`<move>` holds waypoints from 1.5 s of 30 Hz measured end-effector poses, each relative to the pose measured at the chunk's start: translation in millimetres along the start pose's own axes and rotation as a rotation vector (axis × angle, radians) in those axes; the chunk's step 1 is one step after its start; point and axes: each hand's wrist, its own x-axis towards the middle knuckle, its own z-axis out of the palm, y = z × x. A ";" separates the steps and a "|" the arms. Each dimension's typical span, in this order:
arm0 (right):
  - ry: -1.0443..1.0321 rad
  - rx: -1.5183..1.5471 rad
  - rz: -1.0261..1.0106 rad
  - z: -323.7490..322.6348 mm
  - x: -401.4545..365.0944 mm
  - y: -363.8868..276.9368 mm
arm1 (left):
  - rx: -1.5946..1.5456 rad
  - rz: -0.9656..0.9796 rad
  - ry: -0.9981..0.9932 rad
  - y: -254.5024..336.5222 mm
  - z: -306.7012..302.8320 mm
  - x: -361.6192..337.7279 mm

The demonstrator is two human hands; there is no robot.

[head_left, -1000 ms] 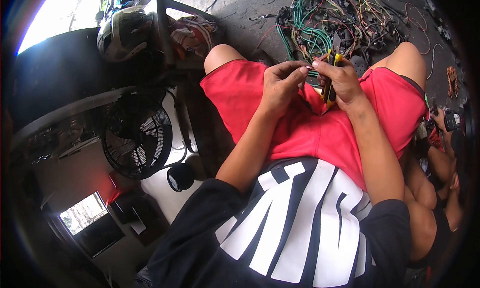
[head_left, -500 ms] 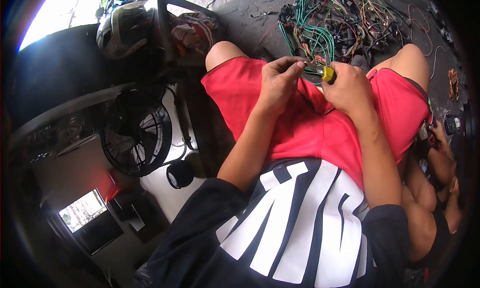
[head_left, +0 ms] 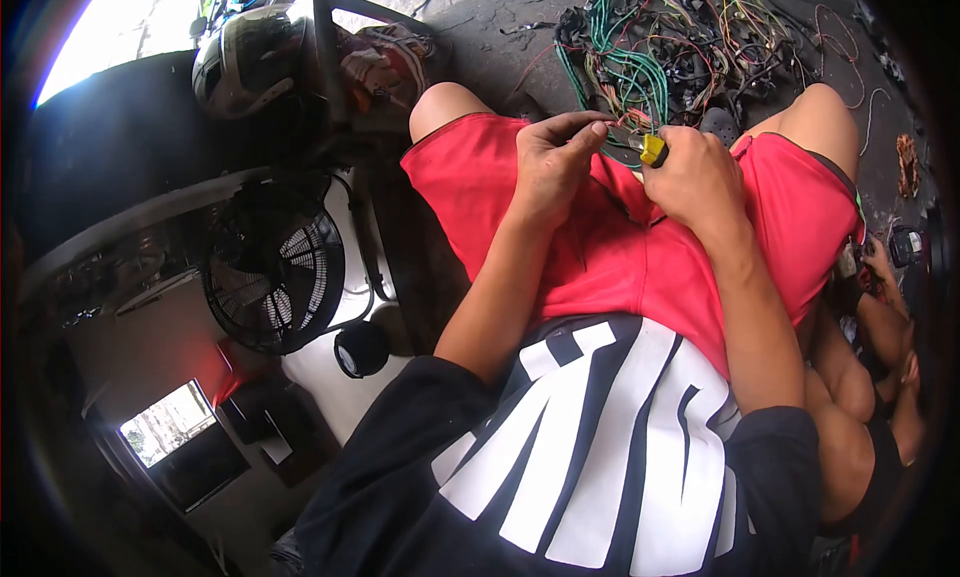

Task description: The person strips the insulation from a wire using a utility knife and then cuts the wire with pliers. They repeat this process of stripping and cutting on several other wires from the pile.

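My right hand (head_left: 695, 177) is closed around a yellow utility knife (head_left: 655, 151), its short grey blade pointing left toward my other hand. My left hand (head_left: 552, 167) is closed in a pinch, thumb against forefinger, on a thin wire; a reddish bit shows at the fingertips. Both hands are close together above my red shorts, the blade near the left fingertips. Just beyond them on the floor lies a tangled wiring harness (head_left: 690, 52), with green wires (head_left: 600, 37) looping down behind the knife. Whether the blade touches the wire is too small to tell.
On the left stand a black fan (head_left: 272, 267) and a helmet (head_left: 250, 62) on a dark surface. Another person's arms and legs (head_left: 855, 377) are at the right edge. A small copper-coloured bundle (head_left: 908, 167) lies on the floor at right.
My left hand has shifted slightly left, and a little more of the reddish wire shows between it and the blade. The right hand keeps its grip on the knife, almost in place.
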 end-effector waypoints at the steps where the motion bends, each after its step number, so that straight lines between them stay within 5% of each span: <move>1: 0.008 -0.003 -0.005 0.9 0.4 0.9 | 0.016 0.000 0.000 0.2 -0.3 -0.5; 22: -0.031 -0.047 0.022 0.8 1.8 1.3 | 0.173 0.134 0.063 -1.1 3.4 -2.7; 31: -0.069 -0.062 0.028 1.7 3.2 2.3 | 0.593 0.425 0.079 1.7 1.1 -6.4; 37: -0.045 -0.025 0.045 2.6 7.8 6.6 | 0.598 0.511 0.060 3.8 -0.9 -9.1; 45: -0.079 -0.038 0.013 0.7 4.1 4.6 | 0.042 0.069 0.073 8.0 -11.3 -4.9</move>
